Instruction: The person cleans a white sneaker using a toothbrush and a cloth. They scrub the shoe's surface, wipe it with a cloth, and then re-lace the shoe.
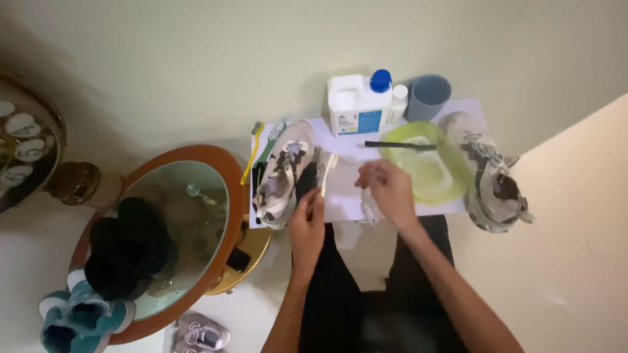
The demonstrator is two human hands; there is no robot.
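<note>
A large oval mirror [173,216] in a smooth, hard orange-brown frame was seen leaning at the left, a dark reflection filling its glass. A white paper sheet [343,196], thin and easily creased, was spread on the pale floor [575,261] against the wall. On the sheet's left part a pale sneaker [282,173] with dark laces lay on its sole, toe toward the person; it was judged light, soft in the upper and stiffer at the sole, best taken at the heel or midsole. Its twin, the second sneaker [492,180], lay at the sheet's right edge. Between them a translucent green basin [428,163], thin and flexible-looking, was bridged by a dark-handled brush [392,145]. Behind stood a rigid white plastic jug [358,104] with a blue cap and a matte grey-blue cup [428,97]. The left hand [307,225] was closed around a slim pale brush [325,173], hard and light, held low on its handle just beside the first sneaker. The right hand [387,189] was closed on a limp whitish cloth [369,209] that hung from the fingers; its exact kind could not be told. A yellow-handled toothbrush [252,153] lay by the sneaker's far side.
</note>
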